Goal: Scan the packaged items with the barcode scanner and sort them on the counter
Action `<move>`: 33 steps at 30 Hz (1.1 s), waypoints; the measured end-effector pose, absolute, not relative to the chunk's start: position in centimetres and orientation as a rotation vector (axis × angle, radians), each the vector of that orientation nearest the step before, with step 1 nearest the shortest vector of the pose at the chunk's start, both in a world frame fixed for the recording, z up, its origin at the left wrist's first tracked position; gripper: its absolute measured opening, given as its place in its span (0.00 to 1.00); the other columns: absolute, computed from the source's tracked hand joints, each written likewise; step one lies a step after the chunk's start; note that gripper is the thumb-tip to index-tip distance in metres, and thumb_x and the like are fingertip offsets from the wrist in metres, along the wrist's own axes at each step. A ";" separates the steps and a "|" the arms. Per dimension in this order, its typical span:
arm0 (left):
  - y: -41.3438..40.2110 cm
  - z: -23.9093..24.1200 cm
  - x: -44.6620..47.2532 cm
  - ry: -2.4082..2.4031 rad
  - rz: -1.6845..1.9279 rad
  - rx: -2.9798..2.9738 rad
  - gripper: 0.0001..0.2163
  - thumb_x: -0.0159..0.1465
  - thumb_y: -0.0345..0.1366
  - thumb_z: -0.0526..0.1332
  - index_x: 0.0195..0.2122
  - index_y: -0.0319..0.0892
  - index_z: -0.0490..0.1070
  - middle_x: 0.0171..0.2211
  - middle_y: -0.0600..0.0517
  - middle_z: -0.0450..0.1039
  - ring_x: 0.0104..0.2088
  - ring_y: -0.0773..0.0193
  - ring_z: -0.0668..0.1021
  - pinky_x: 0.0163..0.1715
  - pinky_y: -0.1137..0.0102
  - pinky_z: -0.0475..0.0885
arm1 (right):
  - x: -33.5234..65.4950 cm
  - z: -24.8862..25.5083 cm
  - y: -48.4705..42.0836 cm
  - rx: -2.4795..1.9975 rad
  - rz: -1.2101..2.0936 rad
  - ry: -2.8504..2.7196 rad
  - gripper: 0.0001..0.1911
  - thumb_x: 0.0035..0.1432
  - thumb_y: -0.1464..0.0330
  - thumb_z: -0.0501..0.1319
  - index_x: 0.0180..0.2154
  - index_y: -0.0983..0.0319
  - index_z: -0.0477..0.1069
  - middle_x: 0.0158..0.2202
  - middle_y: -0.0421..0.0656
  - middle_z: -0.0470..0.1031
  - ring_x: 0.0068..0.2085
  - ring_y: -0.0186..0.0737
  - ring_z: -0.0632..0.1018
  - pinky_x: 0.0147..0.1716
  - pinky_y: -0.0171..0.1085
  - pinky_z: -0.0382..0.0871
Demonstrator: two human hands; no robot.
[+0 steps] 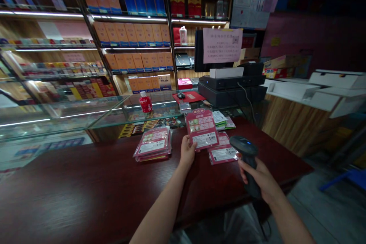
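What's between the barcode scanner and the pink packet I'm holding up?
Head view: a second pink packet lies flat on the counter, between the held packet and the barcode scanner.

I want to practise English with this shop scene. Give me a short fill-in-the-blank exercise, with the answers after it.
1. The left hand holds up a ____ packet.
2. The right hand grips a barcode scanner with a small ____ light on top.
3. A stack of packets lies on the counter, to the ____ of the left hand.
4. The red bottle stands on the ____ display case.

Answers: pink; blue; left; glass.
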State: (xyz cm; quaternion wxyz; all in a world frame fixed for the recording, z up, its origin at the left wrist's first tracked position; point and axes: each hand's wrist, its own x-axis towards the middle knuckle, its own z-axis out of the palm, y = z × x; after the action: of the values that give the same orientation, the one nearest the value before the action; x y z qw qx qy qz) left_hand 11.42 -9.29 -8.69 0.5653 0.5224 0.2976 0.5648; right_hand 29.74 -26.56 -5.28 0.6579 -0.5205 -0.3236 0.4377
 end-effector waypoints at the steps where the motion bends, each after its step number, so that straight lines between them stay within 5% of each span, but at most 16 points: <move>1: -9.2 -9.0 11.5 0.699 1.343 1.247 0.19 0.53 0.39 0.65 0.40 0.43 0.58 0.39 0.50 0.72 0.33 0.64 0.77 0.21 0.75 0.72 | 29.7 -5.3 -26.7 -1.191 0.985 -0.748 0.27 0.40 0.55 0.72 0.39 0.63 0.68 0.16 0.34 0.66 0.16 0.29 0.65 0.14 0.29 0.59; 21: -8.6 -9.8 11.7 0.760 1.427 1.303 0.14 0.55 0.34 0.61 0.40 0.43 0.58 0.39 0.50 0.72 0.37 0.64 0.76 0.31 0.73 0.72 | 28.3 -4.8 -28.3 -1.276 1.030 -0.853 0.22 0.43 0.54 0.69 0.33 0.61 0.66 0.13 0.31 0.63 0.12 0.28 0.62 0.11 0.28 0.55; 28: -8.5 -10.1 11.7 0.799 1.413 1.330 0.15 0.54 0.36 0.61 0.41 0.43 0.59 0.35 0.53 0.70 0.30 0.69 0.74 0.23 0.77 0.69 | 28.3 -4.5 -28.7 -1.281 1.027 -0.840 0.22 0.44 0.54 0.69 0.34 0.61 0.65 0.14 0.31 0.63 0.13 0.28 0.62 0.12 0.28 0.56; 33: -8.6 -10.0 11.6 0.782 1.433 1.330 0.15 0.54 0.35 0.61 0.41 0.43 0.59 0.37 0.52 0.71 0.33 0.68 0.75 0.27 0.75 0.71 | 28.5 -4.7 -28.7 -1.265 1.030 -0.831 0.21 0.45 0.55 0.69 0.34 0.61 0.66 0.14 0.31 0.63 0.13 0.27 0.62 0.12 0.28 0.56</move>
State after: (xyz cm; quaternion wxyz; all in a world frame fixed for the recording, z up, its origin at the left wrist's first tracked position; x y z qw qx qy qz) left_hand 11.61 -8.58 -10.01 0.4953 0.5487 0.3226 0.5912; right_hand 28.48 -28.67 -4.67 0.6094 -0.5480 -0.3600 0.4458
